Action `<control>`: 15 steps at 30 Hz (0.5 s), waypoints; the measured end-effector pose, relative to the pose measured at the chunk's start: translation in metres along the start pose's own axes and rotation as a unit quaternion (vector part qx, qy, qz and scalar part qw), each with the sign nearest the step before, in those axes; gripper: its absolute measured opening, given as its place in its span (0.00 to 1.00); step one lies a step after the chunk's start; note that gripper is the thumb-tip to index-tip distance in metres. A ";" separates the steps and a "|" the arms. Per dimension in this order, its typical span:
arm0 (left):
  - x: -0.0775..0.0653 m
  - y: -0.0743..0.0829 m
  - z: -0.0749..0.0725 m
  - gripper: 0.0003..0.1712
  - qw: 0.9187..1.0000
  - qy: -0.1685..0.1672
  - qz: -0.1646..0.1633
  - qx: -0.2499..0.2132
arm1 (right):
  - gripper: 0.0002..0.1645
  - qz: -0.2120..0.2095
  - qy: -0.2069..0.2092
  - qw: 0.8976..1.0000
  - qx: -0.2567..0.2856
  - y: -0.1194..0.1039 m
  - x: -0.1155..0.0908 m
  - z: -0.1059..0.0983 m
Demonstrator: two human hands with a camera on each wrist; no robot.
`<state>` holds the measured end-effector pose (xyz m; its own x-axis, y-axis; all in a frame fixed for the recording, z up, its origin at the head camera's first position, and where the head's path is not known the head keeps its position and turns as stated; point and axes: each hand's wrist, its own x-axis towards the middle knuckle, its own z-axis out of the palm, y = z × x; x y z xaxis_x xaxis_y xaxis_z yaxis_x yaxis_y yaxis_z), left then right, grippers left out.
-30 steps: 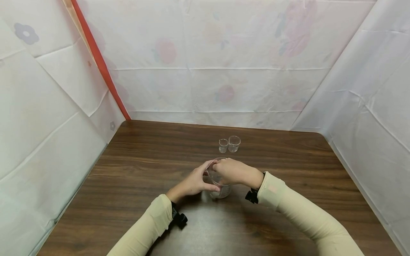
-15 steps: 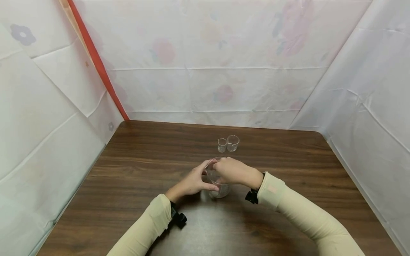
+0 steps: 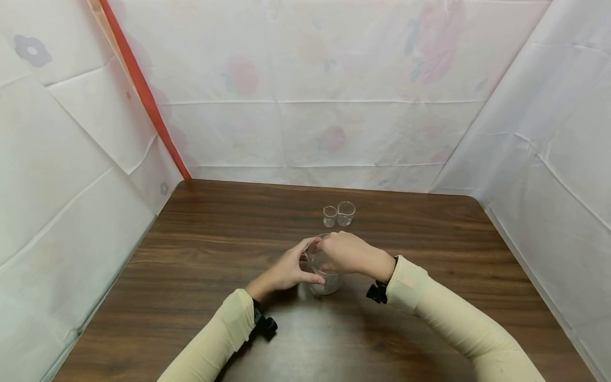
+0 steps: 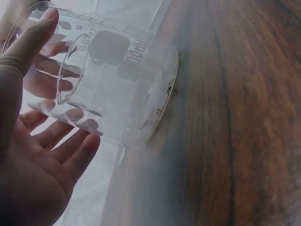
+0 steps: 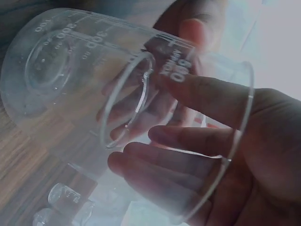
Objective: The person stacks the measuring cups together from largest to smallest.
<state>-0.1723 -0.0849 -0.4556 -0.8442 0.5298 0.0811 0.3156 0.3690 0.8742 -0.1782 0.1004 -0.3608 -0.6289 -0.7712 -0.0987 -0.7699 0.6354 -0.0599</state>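
A large clear glass beaker (image 3: 325,284) with white markings stands on the table in the head view. My left hand (image 3: 288,270) holds its side, the thumb near the rim and the fingers on the far side. My right hand (image 3: 352,253) reaches into its mouth from above. Inside it, a smaller glass beaker (image 5: 109,113) shows its rim in the right wrist view. The right fingers (image 5: 150,162) and thumb stretch close to this rim, spread apart. Whether they touch it is hard to tell through the glass.
Two small glass beakers, a smaller one (image 3: 330,216) and a wider one (image 3: 346,214), stand side by side behind the large beaker. White patterned sheets (image 3: 305,132) hang behind the brown wooden table (image 3: 229,228) and along both sides.
My right hand has risen slightly inside the beaker's mouth. My left hand keeps its hold, and the head view has shifted a little.
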 end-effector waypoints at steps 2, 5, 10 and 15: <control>0.000 0.000 0.001 0.55 1.000 0.004 -0.004 0.000 | 0.23 0.007 0.001 1.000 0.007 0.000 -0.001 -0.002; 0.000 0.000 0.001 0.55 1.000 0.011 -0.010 0.005 | 0.24 0.007 0.007 1.000 0.016 0.000 -0.001 -0.005; -0.003 0.002 0.002 0.56 0.999 0.006 -0.035 0.010 | 0.23 -0.003 0.014 0.999 0.038 0.000 -0.001 -0.005; -0.001 0.002 0.002 0.56 0.999 -0.006 -0.045 0.009 | 0.21 0.002 0.027 0.998 0.061 0.002 -0.003 -0.008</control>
<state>-0.1702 -0.0828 -0.4546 -0.8643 0.5030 -0.0026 0.2469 0.4286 0.8691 -0.1782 0.1039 -0.3526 -0.6398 -0.7672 -0.0468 -0.7499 0.6364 -0.1810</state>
